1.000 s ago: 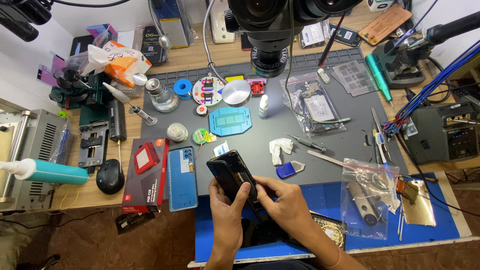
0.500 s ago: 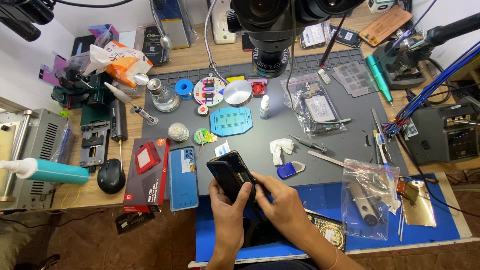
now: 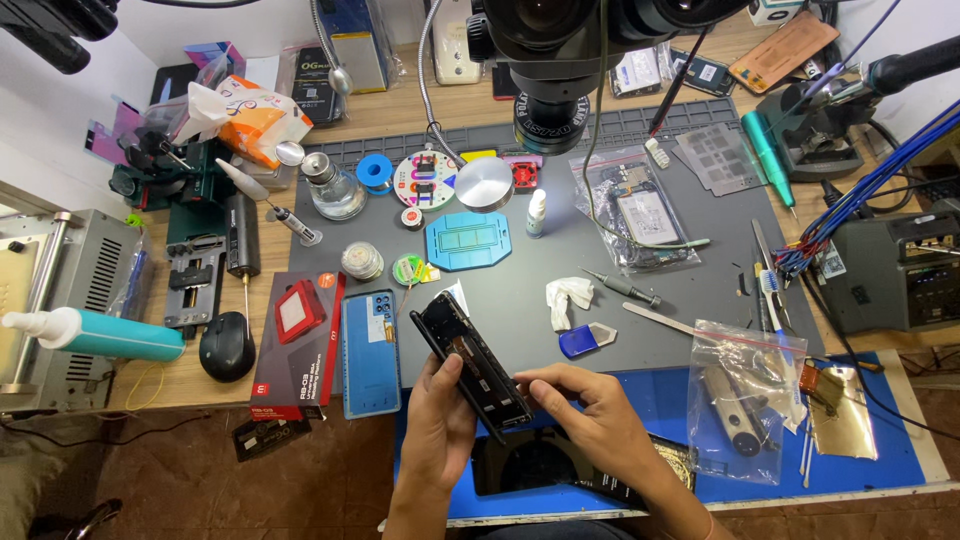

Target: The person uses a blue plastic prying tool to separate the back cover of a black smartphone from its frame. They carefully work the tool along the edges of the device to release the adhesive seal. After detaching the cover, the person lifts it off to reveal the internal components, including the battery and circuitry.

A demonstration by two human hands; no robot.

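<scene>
At the far left of the worktop (image 3: 600,300) we see a teal plastic bottle with a white cap (image 3: 95,335) lying on its side, then a black computer mouse (image 3: 227,346), a black and red flat carton (image 3: 297,355) and a blue slab-shaped phone back cover (image 3: 370,350), all on the wood or at the edge of the grey mat. Just right of the cover, our left hand (image 3: 440,425) has its grip closed round the lower end of the black opened smartphone frame (image 3: 470,362), fingers behind it and thumb along its near edge, so the frame stands tilted above the worktop, its upper end leaning up and to the left. Our right hand (image 3: 590,420) comes in from the right, its fingertips (image 3: 528,383) pinched narrow against the frame's lower right edge. Below both hands lies a dark flat panel (image 3: 545,465) on the blue mat (image 3: 660,400). Further right, near the frame, are a crumpled white wipe (image 3: 570,297) and a small blue plastic pry tool (image 3: 580,340), then a clear plastic bag holding dark tools (image 3: 740,400) and a gold-coloured foil sheet (image 3: 840,410).
</scene>
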